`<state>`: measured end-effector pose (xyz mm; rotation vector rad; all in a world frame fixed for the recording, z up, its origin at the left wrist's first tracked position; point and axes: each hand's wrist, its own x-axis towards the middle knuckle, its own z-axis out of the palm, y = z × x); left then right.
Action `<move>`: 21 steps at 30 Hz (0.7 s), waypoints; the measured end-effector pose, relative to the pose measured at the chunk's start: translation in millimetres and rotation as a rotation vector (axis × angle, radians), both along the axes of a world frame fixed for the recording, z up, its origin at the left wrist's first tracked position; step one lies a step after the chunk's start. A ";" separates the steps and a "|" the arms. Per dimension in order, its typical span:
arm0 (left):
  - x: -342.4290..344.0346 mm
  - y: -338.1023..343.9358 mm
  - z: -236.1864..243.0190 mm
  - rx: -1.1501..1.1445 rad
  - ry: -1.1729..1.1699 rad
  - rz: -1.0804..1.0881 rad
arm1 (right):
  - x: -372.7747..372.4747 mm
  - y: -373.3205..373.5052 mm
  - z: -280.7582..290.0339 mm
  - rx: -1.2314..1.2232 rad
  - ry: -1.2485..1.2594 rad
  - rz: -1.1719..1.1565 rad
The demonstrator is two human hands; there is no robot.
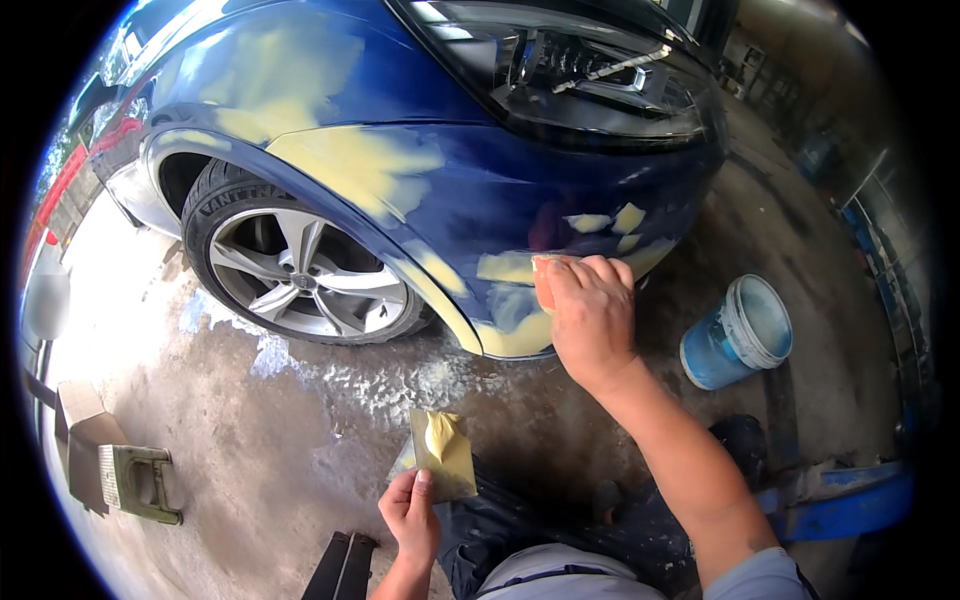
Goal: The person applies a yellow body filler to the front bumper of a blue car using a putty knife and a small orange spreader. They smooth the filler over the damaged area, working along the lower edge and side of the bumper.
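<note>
Between its thumb and fingers, my left hand [409, 508] grips a flat filler plate [457, 470]. A soft mound of pale yellow filler [441, 436] lies on the plate. My right hand [596, 318] is closed round a small orange spreader [544, 282], mostly hidden by the fingers. Its edge is at the lower corner of the blue car's bumper [480, 190], beside pale yellow filler patches [510, 266]. More filler [355, 160] covers the fender, the wheel arch trim and the area round the arch.
The silver-spoked front wheel [300, 275] stands left of my hands, with the headlight [590, 75] above. A blue bucket with a white rim [735, 335] sits on the floor at right. A green step stool [140, 482] and cardboard box [88, 430] are at lower left.
</note>
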<state>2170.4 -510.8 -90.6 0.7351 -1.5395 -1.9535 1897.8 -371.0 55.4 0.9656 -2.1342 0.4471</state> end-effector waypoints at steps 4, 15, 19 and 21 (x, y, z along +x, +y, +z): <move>1.1 3.5 0.6 -0.016 -0.007 -0.006 | 18.3 -0.9 -20.5 0.225 -0.273 0.005; 13.1 18.2 0.1 -0.028 -0.043 0.013 | -7.6 5.9 -5.1 -0.006 0.061 0.032; 7.7 30.8 -0.6 -0.026 -0.027 0.027 | -8.6 3.7 -14.4 -0.057 0.044 0.051; 7.2 35.0 -0.5 -0.043 -0.024 0.046 | -8.7 -1.0 -18.9 -0.053 0.066 0.067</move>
